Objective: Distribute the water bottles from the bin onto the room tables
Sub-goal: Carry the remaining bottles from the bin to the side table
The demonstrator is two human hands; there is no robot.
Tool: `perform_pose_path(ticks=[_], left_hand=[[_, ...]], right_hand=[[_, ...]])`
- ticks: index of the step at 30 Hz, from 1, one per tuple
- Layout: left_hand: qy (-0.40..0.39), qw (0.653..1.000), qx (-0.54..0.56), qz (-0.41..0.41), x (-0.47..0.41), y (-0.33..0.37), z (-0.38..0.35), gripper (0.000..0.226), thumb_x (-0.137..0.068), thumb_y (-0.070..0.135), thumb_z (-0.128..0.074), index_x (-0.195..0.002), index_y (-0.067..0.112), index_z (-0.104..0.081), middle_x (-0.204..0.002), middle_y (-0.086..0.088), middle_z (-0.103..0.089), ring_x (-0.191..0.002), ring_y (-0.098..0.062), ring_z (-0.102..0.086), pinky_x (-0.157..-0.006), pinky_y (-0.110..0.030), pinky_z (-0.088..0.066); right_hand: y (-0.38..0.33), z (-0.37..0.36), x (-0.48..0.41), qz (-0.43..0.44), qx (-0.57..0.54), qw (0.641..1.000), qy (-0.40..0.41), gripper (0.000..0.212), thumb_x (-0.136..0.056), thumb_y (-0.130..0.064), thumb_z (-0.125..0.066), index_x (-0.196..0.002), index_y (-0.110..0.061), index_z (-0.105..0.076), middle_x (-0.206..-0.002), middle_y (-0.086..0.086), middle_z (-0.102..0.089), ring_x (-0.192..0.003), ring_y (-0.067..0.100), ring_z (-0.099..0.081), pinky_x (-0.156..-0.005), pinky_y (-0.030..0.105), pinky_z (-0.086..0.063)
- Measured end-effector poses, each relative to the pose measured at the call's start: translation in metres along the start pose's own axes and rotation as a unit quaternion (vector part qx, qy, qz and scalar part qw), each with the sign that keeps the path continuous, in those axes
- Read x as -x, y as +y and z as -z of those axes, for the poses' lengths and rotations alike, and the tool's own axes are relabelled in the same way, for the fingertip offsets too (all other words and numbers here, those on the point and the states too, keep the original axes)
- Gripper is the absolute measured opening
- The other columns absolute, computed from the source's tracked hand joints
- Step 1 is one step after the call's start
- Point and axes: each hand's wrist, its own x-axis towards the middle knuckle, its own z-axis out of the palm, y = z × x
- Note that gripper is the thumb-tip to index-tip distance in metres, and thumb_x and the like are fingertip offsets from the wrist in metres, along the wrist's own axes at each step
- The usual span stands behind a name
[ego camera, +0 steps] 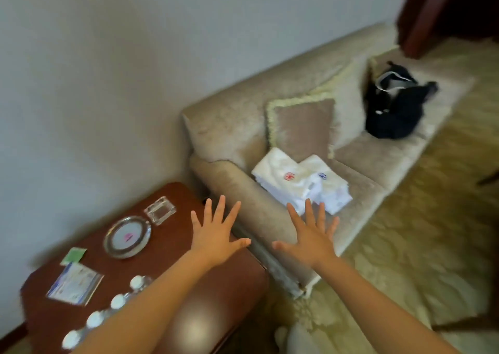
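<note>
Wood table (pixel 172 248) beside sofa (pixel 232 129); hands (pixel 216 237) (pixel 313 243) spread.

Holds left hand (pixel 217 236) flat and spread above the table (pixel 167 251) at 8 o'clock, right hand (pixel 310 239) likewise above the sofa arm (pixel 243 189) at 5 o'clock, four white-capped bottles (pixel 118 301) lined up at 7 o'clock.

Four bottles (pixel 118 301) line the bench's (pixel 172 245) near edge, with plate (pixel 127 237) and ashtray (pixel 159 210) behind them. Right of the bench stands the sofa (pixel 224 127); on it, towels (pixel 299 183) lie before a cushion (pixel 302 127), and a bag (pixel 397 105) lies farther along.
</note>
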Motion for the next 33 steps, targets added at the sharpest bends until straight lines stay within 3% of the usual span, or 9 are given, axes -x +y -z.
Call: perform_pose_path(ticks=[3, 7, 14, 25, 33], left_hand=[[-0.021, 0.997, -0.012, -0.077, -0.011, 0.033, -0.002, 0.093, -0.083, 0.082, -0.029, -0.150, 0.042, 0.020, -0.160, -0.001, 0.029, -0.146, -0.034, 0.027, -0.115, -0.066, 0.006], [-0.047, 0.983, -0.048, -0.172, -0.021, 0.094, -0.008, 0.099, -0.064, 0.091, -0.006, -0.144, 0.043, 0.030, -0.157, -0.001, 0.034, -0.147, -0.035, 0.025, -0.113, -0.067, 0.006], [-0.056, 0.947, -0.063, -0.309, -0.009, 0.205, -0.011, 0.094, -0.083, 0.082, -0.032, -0.150, 0.042, 0.020, -0.157, 0.000, 0.035, -0.145, -0.035, 0.030, -0.114, -0.067, 0.007], [-0.041, 0.903, -0.092, -0.417, 0.006, 0.409, -0.025, 0.094, -0.082, 0.081, -0.038, -0.149, 0.047, 0.018, -0.157, 0.002, 0.035, -0.143, -0.031, 0.035, -0.112, -0.063, 0.016], [-0.029, 0.876, -0.136, -0.461, 0.033, 0.570, -0.041, 0.092, -0.084, 0.080, -0.037, -0.148, 0.048, 0.021, -0.156, 0.002, 0.037, -0.143, -0.032, 0.034, -0.113, -0.066, 0.012]], right_hand=[[0.028, 0.001, 0.037, -0.093, -0.022, 0.995, 0.005, 0.106, -0.076, -0.084, -0.046, -0.154, -0.044, 0.013, -0.159, 0.003, 0.035, -0.140, 0.036, 0.042, -0.109, 0.067, 0.024], [0.066, 0.006, 0.088, -0.198, -0.035, 0.979, 0.031, 0.105, -0.077, -0.083, -0.048, -0.156, -0.043, 0.009, -0.162, 0.004, 0.029, -0.142, 0.036, 0.039, -0.111, 0.066, 0.021], [0.139, 0.005, 0.171, -0.329, -0.053, 0.940, 0.074, 0.107, -0.075, -0.085, -0.048, -0.156, -0.044, 0.008, -0.163, 0.004, 0.026, -0.144, 0.035, 0.036, -0.112, 0.067, 0.020], [0.289, 0.011, 0.252, -0.418, -0.080, 0.897, 0.119, 0.109, -0.075, -0.087, -0.045, -0.156, -0.041, 0.011, -0.163, 0.006, 0.026, -0.144, 0.036, 0.035, -0.111, 0.067, 0.019], [0.427, 0.020, 0.315, -0.451, -0.093, 0.879, 0.127, 0.108, -0.075, -0.086, -0.045, -0.155, -0.041, 0.012, -0.163, 0.007, 0.026, -0.144, 0.037, 0.035, -0.110, 0.067, 0.019]])
